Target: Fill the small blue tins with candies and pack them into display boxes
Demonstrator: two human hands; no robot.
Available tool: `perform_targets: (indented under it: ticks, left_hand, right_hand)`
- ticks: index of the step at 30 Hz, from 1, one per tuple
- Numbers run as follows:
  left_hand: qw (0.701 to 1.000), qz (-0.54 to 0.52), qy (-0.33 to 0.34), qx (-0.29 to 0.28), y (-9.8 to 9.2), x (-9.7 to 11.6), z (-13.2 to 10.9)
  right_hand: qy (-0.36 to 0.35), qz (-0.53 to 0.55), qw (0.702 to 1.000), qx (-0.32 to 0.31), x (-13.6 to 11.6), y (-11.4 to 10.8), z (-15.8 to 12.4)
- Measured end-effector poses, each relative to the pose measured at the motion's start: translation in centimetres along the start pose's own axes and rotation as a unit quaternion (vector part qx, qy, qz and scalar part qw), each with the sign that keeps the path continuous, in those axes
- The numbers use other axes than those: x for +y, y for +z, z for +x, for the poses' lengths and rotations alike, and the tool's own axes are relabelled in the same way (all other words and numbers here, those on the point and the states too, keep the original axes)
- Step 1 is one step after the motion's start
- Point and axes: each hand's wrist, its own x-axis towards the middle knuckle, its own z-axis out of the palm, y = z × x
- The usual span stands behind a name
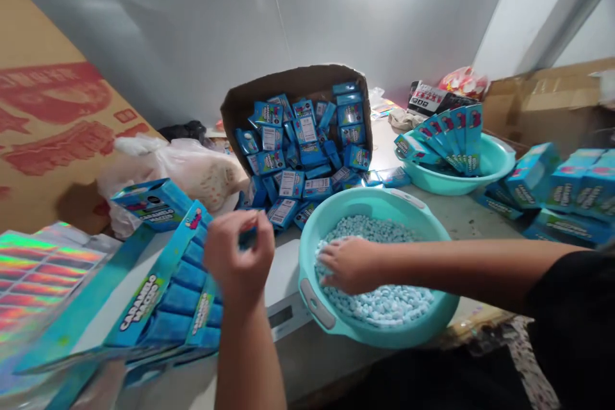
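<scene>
My right hand [353, 264] reaches into a turquoise basin [307, 256] of small pale blue candies [384, 304]; its fingertips are down among the candies, so what they hold is hidden. Left of the basin, my left hand [240, 253] is raised with thumb and fingertips pressed together, and anything between them is too small to make out. Beside that hand stands an open blue display box [139, 307] with small blue packs [180, 295] in rows. A white scale [286, 314] lies partly under the basin's left side.
Behind the basin, a tipped cardboard box [240, 99] spills many blue packs [307, 131]. A second turquoise basin [446, 184] with blue cartons stands at the back right, near more blue boxes [576, 186]. Holographic sheets [43, 275] and a plastic bag [177, 170] are at left.
</scene>
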Motion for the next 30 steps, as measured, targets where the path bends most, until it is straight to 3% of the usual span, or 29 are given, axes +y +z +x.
perform_targets:
  ticks: [2, 6, 9, 13, 16, 19, 26, 30]
  left_hand:
    - [0.999, 0.047, -0.005, 0.025, 2.9, 0.6, 2.2]
    - [0.964, 0.201, -0.130, -0.111, 7.5, -0.3, 6.2]
    - [0.960, 0.215, -0.124, -0.130, 9.2, -1.8, 6.1]
    - [0.967, 0.228, -0.099, -0.052, 10.2, -3.5, 4.1]
    - [0.968, 0.245, -0.054, 0.010, 10.8, -4.7, 3.5]
    - [0.965, 0.260, -0.036, 0.004, 11.1, -5.5, 3.8]
    - [0.961, 0.269, -0.058, -0.020, 10.7, -5.2, 4.1]
    - [0.961, 0.272, -0.046, -0.018, 10.6, -5.1, 4.0]
  right_hand:
    - [0.028, 0.041, 0.998, 0.031, -1.1, 2.0, -1.5]
    - [0.013, 0.024, 0.997, 0.071, -0.5, 4.7, -2.5]
    - [-0.002, -0.055, 0.997, 0.056, 0.8, 4.5, -0.8]
    - [0.020, -0.135, 0.991, 0.005, 0.6, 3.6, 3.1]
    - [0.029, -0.161, 0.986, 0.027, 0.1, 3.8, 4.8]
    - [0.003, -0.129, 0.991, 0.020, 1.0, 3.2, 5.0]
    - [0.006, -0.045, 0.994, -0.099, 4.1, -1.1, 4.9]
    - [0.002, -0.079, 0.993, -0.083, 4.1, -1.0, 4.9]
